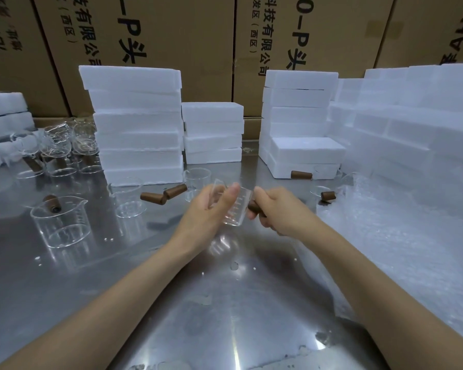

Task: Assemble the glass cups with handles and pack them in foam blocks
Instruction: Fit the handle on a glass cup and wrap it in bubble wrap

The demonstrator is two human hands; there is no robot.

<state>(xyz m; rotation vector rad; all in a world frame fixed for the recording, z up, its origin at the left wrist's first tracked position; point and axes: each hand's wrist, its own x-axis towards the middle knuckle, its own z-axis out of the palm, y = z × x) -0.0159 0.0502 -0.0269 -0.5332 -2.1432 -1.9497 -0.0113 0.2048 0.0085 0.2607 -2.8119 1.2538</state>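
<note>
Nearest, above the steel surface (225, 316), the left hand (209, 212) cradles a clear glass cup (234, 209) with its fingers (231, 190) loosely curved round the wall, while the right hand (278, 212) has its fingers wrapped tight round a brown handle (255, 208) that meets the cup's side. This looks like the joining step, mid-way; whether the handle is fully seated cannot be told.

Just beyond lie loose handles (164, 195), bare cups (127, 198) and one large beaker (60, 222), so much assembly remains. Bubble wrap (398, 249) lies to the right. Further left stands a cluster of cups (56, 148), some seemingly with handles. Farthest, stacked foam blocks (139, 124) stand closed; which are already packed cannot be told.
</note>
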